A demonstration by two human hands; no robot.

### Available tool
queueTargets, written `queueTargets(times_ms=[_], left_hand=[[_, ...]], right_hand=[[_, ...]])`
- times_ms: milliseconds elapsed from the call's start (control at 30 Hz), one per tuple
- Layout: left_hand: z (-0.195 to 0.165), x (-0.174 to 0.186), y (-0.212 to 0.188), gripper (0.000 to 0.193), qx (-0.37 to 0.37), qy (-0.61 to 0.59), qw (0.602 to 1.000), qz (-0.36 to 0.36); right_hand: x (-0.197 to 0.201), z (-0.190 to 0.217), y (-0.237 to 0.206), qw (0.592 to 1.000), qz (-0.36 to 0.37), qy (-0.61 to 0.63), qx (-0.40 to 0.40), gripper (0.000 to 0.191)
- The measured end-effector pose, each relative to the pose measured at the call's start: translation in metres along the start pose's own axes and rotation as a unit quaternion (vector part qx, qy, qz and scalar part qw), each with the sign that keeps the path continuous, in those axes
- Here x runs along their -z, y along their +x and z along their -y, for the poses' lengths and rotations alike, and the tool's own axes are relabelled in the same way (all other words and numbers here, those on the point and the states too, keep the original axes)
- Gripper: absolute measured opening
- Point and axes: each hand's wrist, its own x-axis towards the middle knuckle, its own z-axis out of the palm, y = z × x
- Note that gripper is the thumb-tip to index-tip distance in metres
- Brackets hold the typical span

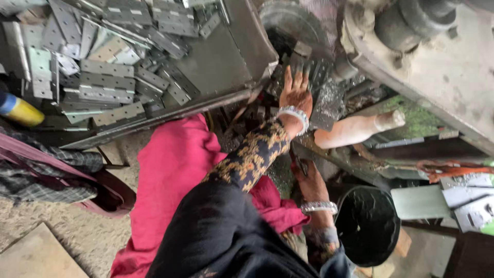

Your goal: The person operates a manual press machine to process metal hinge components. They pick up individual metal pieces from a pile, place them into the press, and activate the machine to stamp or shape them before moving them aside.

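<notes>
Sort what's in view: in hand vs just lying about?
In hand:
- left hand on a metal hinge plate at the machine
- right hand low by the black bucket

Lying about:
- tray of hinge plates
- yellow-and-blue bottle
- checked cloth

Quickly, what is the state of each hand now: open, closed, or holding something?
Left hand: open, fingers spread flat on a grey metal part at the machine.
Right hand: lower down near the black bucket; grip cannot be told.

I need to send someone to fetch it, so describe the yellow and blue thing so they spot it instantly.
Start at the metal tray heaped with grey hinge plates. At its far left edge lies a small cylinder. It is bright yellow with a blue end, the only coloured item there.
</notes>
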Motion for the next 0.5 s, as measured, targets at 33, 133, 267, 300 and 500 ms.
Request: queueTargets(times_ms=[33, 133, 267, 300, 500], left_hand=[[0.000, 0.003, 0.000, 0.041, 0.004, -0.003, 1.000, -0.007], [-0.001, 0.007, -0.010, 0.043, 0.001, 0.009, 0.998, -0.055], [0.004, 0.002, -0.024, 0.035, -0.049, -0.010, 0.998, -0.043], [0.006, 0.001, -0.023, 0.033, -0.061, -0.031, 0.997, -0.028], [0.021, 0.003, 0.021, 0.040, 0.020, -0.123, 0.978, -0.166]], right_hand=[[-0.002, -0.001, 0.000, 0.999, -0.018, -0.024, 0.043, 0.039], [-0.025, 0.000, -0.007, 0.998, -0.040, -0.048, -0.008, 0.050], [-0.035, 0.008, -0.010, 0.997, 0.026, -0.029, -0.063, 0.048], [-0.026, 0.012, -0.007, 0.999, -0.014, -0.017, -0.047, 0.046], [0.055, 0.060, 0.002, 0.970, -0.220, 0.078, 0.063, 0.042]])
